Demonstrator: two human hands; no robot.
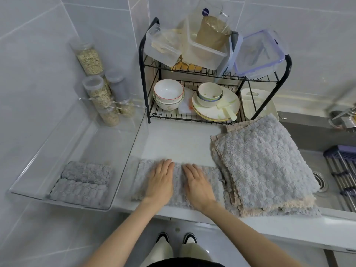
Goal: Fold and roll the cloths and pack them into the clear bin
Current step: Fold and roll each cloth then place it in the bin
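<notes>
Low in the middle, both hands, left hand (160,179) and right hand (197,182), are pressing flat-fingered on a grey cloth (179,185) (gripping nothing). Two rolls (81,182) are lying in the clear bin (134,132) at left.

A single wide-angle view looks from the person's head, forward and steeply down, close over the surface (179,139). Both forearms reach in from the bottom edge; the shoes show at bottom centre. Tiled wall fills the top, bending at the frame's edges.
</notes>
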